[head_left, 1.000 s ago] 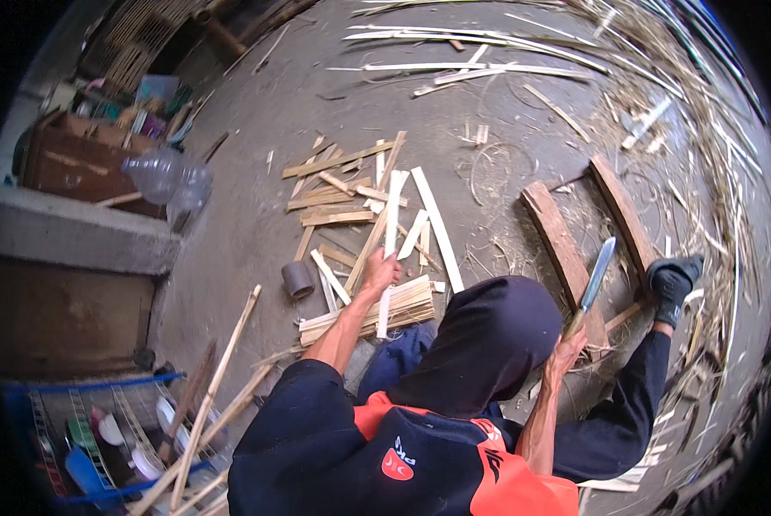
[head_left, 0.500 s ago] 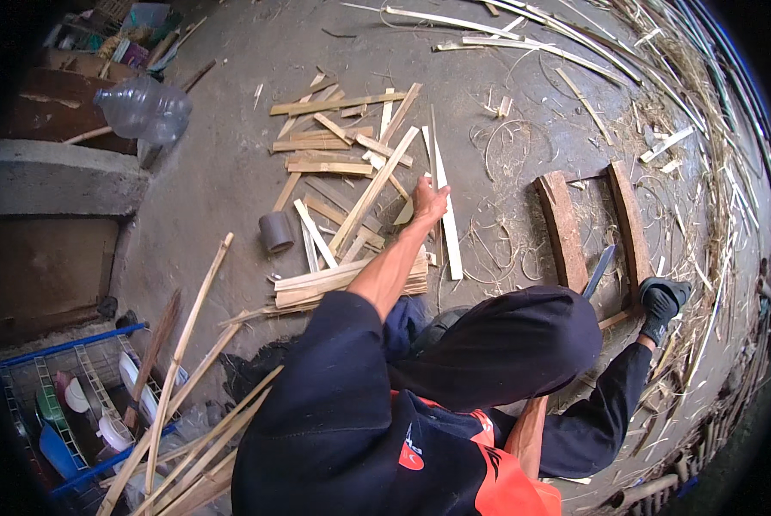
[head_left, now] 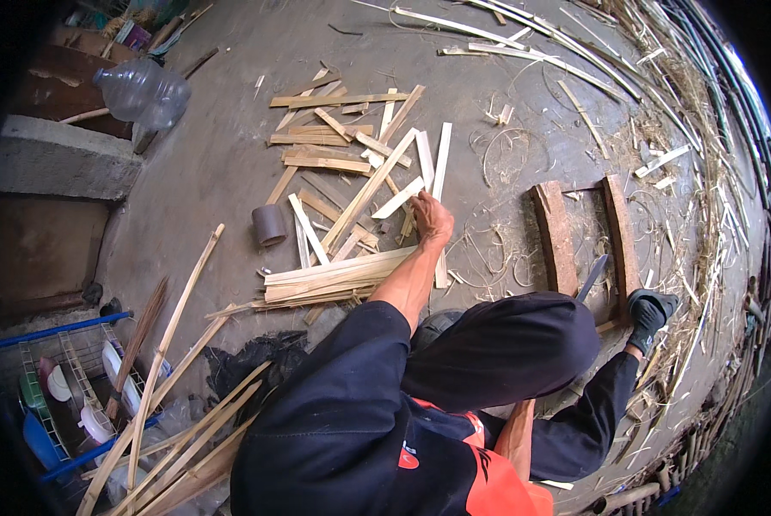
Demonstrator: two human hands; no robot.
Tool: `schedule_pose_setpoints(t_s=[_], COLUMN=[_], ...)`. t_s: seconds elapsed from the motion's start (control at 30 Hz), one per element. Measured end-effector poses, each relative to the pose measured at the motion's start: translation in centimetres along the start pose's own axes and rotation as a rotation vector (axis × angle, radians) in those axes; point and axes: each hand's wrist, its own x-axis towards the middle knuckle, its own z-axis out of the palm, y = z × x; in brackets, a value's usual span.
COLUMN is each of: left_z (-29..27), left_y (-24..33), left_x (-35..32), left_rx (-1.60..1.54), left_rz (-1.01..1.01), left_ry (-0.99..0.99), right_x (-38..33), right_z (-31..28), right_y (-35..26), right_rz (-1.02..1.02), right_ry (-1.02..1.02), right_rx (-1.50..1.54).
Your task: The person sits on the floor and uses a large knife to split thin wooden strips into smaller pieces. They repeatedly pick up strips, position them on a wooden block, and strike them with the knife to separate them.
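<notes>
The left hand was stretched out over a scatter of split bamboo slats on the concrete floor. Its fingers were curled around the near end of a pale slat, gripping it. That slat lay nearly flat, its long axis running from the hand up and to the left, its far end pointing away toward the scatter. Just beside it, a longer white slat ran almost straight away from the hand. Below and left of the hand lay a bundled stack of slats, its length running crosswise. Further left of that stood a short dark cylinder.

The right hand was hidden behind the person's bent knee, so its grip could not be told; only a dark blade showed past the knee, slanting up and right, between two wooden blocks.
</notes>
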Motion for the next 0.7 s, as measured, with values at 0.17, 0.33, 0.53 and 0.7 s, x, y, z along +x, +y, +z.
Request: schedule_pose_setpoints(t_s=[0.17,0.33,0.53,0.7], left_z=[-2.7,-10.3,-8.0,-7.0], left_y=[2.1,8.1,6.3,5.9], left_x=[1.8,-2.9,-5.2,-4.7], left_rx=[-0.274,-1.164,-0.816,-0.757], left_rz=[-0.184,0.210,0.555,0.584], left_ry=[-0.487,-0.527,-0.440,-0.416], right_x=[0.1,-0.3,-0.3,-0.6], right_z=[-0.4,-0.6,-0.9,-1.3], right_y=[0.1,0.4,0.6,0.9], right_rz=[-0.018,-0.034,-0.061,-0.072], right_ry=[-0.006,-0.032,-0.060,-0.073], right_rx=[-0.004,-0.011,-0.024,-0.040])
